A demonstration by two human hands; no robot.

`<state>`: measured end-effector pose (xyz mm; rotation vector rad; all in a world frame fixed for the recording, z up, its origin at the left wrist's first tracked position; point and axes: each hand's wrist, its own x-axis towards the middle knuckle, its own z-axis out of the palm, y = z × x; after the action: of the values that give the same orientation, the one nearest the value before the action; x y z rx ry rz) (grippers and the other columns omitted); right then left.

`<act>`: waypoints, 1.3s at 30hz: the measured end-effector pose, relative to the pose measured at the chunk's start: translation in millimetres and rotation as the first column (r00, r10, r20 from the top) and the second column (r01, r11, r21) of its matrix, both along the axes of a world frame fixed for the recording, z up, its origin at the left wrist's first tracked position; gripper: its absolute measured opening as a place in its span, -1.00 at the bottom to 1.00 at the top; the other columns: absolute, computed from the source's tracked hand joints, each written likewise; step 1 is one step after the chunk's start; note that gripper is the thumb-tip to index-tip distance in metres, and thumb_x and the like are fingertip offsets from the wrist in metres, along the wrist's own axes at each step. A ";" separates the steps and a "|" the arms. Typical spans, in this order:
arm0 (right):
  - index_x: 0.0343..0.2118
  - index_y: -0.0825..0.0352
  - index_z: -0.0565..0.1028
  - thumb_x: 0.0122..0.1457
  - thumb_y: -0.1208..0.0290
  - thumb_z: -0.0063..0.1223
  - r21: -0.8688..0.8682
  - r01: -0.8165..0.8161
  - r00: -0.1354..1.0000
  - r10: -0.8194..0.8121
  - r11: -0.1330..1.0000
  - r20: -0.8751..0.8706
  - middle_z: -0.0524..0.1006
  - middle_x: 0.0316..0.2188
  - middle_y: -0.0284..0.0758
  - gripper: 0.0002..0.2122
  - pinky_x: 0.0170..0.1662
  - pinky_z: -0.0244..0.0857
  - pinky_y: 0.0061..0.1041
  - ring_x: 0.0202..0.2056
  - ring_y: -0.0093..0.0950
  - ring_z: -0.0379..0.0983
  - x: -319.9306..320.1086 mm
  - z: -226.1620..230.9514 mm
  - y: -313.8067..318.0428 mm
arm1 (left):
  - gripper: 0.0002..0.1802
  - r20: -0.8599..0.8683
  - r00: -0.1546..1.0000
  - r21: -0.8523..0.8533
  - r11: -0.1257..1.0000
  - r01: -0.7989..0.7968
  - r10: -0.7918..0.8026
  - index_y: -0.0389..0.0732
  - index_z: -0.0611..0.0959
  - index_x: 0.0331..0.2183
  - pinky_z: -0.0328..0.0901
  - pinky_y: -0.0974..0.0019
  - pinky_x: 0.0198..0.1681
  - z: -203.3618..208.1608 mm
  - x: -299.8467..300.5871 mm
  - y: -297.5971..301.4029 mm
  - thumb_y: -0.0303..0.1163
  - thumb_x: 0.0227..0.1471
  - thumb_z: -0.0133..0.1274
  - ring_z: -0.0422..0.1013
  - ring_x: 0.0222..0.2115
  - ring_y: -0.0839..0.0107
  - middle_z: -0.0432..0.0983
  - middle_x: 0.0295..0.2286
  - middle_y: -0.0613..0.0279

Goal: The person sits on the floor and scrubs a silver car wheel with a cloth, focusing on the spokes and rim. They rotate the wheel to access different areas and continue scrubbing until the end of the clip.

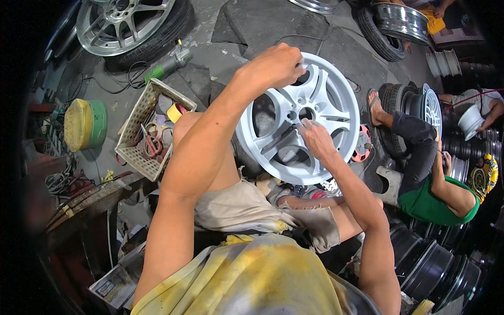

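Note:
A pale grey-white alloy wheel rim (pixel 344 100) with paired spokes is propped in front of my knees, face up toward me. My left hand (pixel 281 64) is closed at its upper left edge, the fingers curled over the lip. Near the hub hole, my right hand (pixel 315 135) presses bent fingers against the rim's face just below the centre. Whatever may be pinched in those fingers is hidden. Lug holes ring the hub, and dark floor shows between the spokes.
To my left stands a plastic basket (pixel 131 152) holding scissors (pixel 152 146) and yellow tape (pixel 176 112). Beyond it lie a green angle grinder (pixel 168 65) with its cord and a tyre-mounted wheel (pixel 123 23). A person in a green shirt (pixel 438 202) sits at right, near more wheels.

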<state>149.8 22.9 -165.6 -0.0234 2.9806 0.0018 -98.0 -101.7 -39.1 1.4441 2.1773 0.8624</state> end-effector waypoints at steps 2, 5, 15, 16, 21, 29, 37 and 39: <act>-0.37 0.35 0.57 0.08 0.50 0.06 0.031 -0.049 0.999 0.048 0.998 0.020 0.53 -0.25 -0.17 -0.91 -0.11 0.45 -0.31 -0.17 -0.27 0.55 -2.3 -8.4 1.5 | -0.68 -0.001 1.000 0.008 1.000 -0.001 0.001 -0.31 0.72 -0.23 0.40 -0.02 -0.22 -4.2 -2.4 1.3 -0.22 0.21 0.11 0.56 -0.36 -0.06 0.61 -0.45 -0.16; -0.36 0.35 0.57 0.09 0.48 0.05 0.034 -0.122 0.992 0.120 0.992 0.033 0.53 -0.24 -0.19 -0.89 -0.10 0.45 -0.33 -0.17 -0.27 0.54 -10.3 -15.5 18.4 | -0.68 -0.032 0.999 0.017 1.000 -0.002 0.002 -0.29 0.72 -0.21 0.41 -0.02 -0.19 -7.9 -3.4 4.5 -0.22 0.20 0.12 0.57 -0.34 -0.05 0.62 -0.44 -0.16; -0.40 0.37 0.56 0.10 0.55 0.00 0.000 -0.043 0.989 0.043 0.999 0.139 0.54 -0.22 -0.17 -0.90 -0.11 0.47 -0.34 -0.19 -0.25 0.57 -15.6 4.3 11.7 | -0.69 -0.040 0.999 0.010 1.000 0.004 -0.004 -0.28 0.73 -0.20 0.40 -0.02 -0.17 -2.3 -2.1 2.4 -0.24 0.19 0.12 0.56 -0.31 -0.11 0.62 -0.40 -0.18; -0.39 0.38 0.56 0.10 0.55 0.00 -0.023 -0.039 0.993 0.041 0.999 0.113 0.54 -0.21 -0.17 -0.90 -0.10 0.47 -0.34 -0.19 -0.25 0.57 -21.8 10.5 11.3 | -0.69 -0.041 0.999 -0.012 1.000 0.018 -0.019 -0.29 0.73 -0.20 0.40 -0.02 -0.17 -1.1 -2.6 1.7 -0.24 0.19 0.12 0.55 -0.31 -0.11 0.62 -0.40 -0.19; -0.30 0.40 0.56 0.11 0.54 0.00 -0.007 -0.158 0.985 0.158 0.987 0.072 0.52 -0.13 -0.17 -0.86 -0.08 0.47 -0.33 -0.16 -0.26 0.55 -12.7 0.3 16.5 | -0.67 -0.036 0.999 0.061 0.998 0.003 -0.001 -0.32 0.72 -0.21 0.40 -0.01 -0.17 -7.3 -4.6 1.8 -0.24 0.19 0.12 0.55 -0.30 -0.12 0.61 -0.38 -0.22; -0.47 0.42 0.57 0.07 0.52 0.04 -0.126 0.031 0.999 -0.026 0.991 0.042 0.57 -0.35 -0.09 -0.90 -0.18 0.48 -0.20 -0.30 -0.10 0.57 -11.9 -25.0 28.9 | -0.72 -0.018 1.000 0.023 1.000 -0.019 0.020 -0.28 0.73 -0.21 0.40 0.00 -0.19 -5.2 -1.0 2.9 -0.27 0.17 0.14 0.56 -0.32 -0.08 0.62 -0.39 -0.17; -0.45 0.38 0.62 -0.05 0.52 0.18 -0.309 -0.125 0.984 0.157 0.943 0.080 0.57 -0.42 -0.07 -0.91 -0.19 0.45 -0.14 -0.33 -0.05 0.56 -44.5 -19.2 72.6 | -0.72 -0.005 1.000 0.022 1.000 -0.021 0.021 -0.31 0.72 -0.22 0.40 0.00 -0.22 -3.1 -2.3 2.0 -0.29 0.16 0.13 0.55 -0.35 -0.08 0.61 -0.43 -0.16; -0.42 0.38 0.63 -0.04 0.51 0.19 -0.289 -0.171 0.974 0.206 0.942 0.095 0.57 -0.43 -0.09 -0.89 -0.18 0.45 -0.14 -0.33 -0.05 0.56 -55.3 -12.4 64.1 | -0.72 -0.014 1.000 0.034 0.999 -0.012 0.012 -0.31 0.72 -0.22 0.40 0.00 -0.21 -8.0 -4.8 0.1 -0.29 0.16 0.13 0.55 -0.35 -0.09 0.61 -0.43 -0.17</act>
<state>94.5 87.0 -178.0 -0.3306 2.8164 -0.3839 -102.8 -101.6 -47.1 1.4588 2.1943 0.8996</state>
